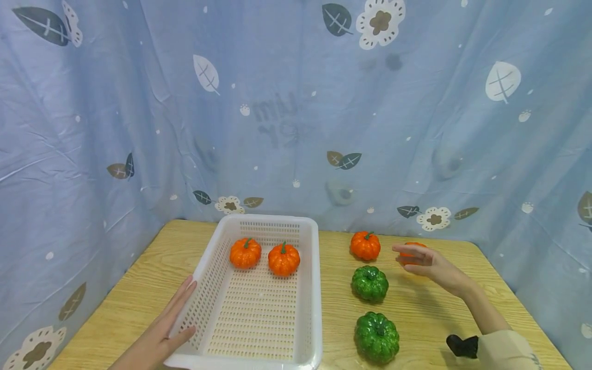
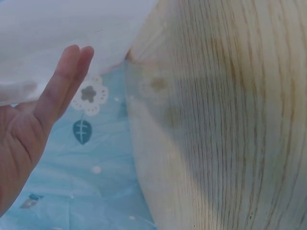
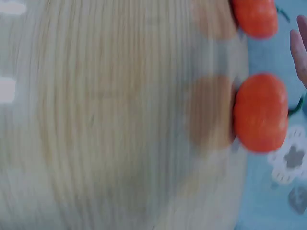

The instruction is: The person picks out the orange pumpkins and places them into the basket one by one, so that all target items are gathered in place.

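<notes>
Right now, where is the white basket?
In the head view, the white basket sits on the table left of centre, with the left hand at its left side and the two green pumpkins off to its right.

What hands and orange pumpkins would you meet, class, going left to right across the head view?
Left hand, left pumpkin inside the white basket, right pumpkin inside it, uncovered pumpkin outside it, right hand.

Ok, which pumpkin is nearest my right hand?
The rightmost orange pumpkin: in the head view, it's the only one partly hidden behind your right hand; all others show whole.
</notes>
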A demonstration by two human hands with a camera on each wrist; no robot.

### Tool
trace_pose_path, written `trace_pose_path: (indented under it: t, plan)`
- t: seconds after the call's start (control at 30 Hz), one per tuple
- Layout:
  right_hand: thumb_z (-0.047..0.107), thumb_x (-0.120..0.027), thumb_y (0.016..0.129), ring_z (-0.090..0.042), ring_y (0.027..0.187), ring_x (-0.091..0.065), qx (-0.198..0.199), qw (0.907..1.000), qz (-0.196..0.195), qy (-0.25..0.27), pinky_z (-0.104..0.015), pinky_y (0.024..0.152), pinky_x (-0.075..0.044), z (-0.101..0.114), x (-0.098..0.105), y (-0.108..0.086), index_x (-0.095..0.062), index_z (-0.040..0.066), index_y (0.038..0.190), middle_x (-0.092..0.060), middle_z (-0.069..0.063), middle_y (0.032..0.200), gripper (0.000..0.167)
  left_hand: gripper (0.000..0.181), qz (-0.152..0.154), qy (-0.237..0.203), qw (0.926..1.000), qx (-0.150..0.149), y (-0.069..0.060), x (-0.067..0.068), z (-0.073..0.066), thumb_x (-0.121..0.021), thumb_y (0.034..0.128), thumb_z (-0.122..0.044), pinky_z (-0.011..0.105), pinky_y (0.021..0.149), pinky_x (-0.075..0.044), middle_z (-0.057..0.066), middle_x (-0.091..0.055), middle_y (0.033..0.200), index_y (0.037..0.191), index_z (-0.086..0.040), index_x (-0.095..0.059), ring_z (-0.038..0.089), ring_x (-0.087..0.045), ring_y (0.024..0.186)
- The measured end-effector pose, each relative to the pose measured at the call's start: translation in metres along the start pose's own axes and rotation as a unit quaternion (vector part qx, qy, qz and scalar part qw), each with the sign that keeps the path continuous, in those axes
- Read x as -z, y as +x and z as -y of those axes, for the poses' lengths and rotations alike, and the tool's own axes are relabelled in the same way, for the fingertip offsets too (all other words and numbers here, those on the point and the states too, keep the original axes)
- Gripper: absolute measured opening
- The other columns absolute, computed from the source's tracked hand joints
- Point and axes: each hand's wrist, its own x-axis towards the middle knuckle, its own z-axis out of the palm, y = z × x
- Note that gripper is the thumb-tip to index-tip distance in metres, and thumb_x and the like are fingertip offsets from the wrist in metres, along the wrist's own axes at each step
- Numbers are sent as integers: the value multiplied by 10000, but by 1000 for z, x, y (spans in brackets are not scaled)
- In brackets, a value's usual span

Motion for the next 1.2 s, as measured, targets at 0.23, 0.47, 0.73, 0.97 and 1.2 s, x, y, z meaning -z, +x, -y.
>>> trace_pose_path:
  t: [0.23,0.47,0.73,0.97,1.2]
  plan:
    - [8,-516,966,-41,1181,-536,9,9992,-235,334,-226,915,-488,-13,20,-16,-366,-35,1438,-493,149,1371,497,768,-23,1,10000,-10,-1,-2,0,-608,909,-66,-49,926,-81,-86,-13,1600,1535,-74,-164,-201,6,1320]
    - [-19,-471,978,-13,1198,-517,-63,9979,-418,498,-186,920,-466,-21,34,-30,-282,-46,1467,-517,57,1390,524,765,88,-169,9992,358,0,0,-3,-591,933,-110,-52,904,-77,21,-11,1607,1548,-125,-136,-225,12,1296]
    - [-41,-437,985,17,1174,-521,30,9968,-489,624,-212,912,-483,-27,52,-41,-293,12,1483,-493,204,1366,522,756,250,-459,9951,845,2,3,-7,-583,942,-160,132,1086,-98,184,-37,1590,1551,-153,-135,-264,9,1251]
    - [-52,-416,988,39,1179,-505,114,9966,-512,641,-188,898,-478,-27,67,-39,-286,17,1487,-490,232,1350,520,762,259,-273,9930,1121,2,5,-8,-588,938,-215,752,961,-188,167,-40,1595,1552,-187,-138,-203,7,1281]
    - [-64,-414,985,52,1188,-491,178,9985,-329,395,-157,899,-465,-24,81,-30,-248,42,1508,-475,232,1360,559,764,97,-294,9936,1083,1,2,-10,-604,925,-215,417,1136,-132,97,-47,1608,1549,-233,-162,-84,-12,1374]
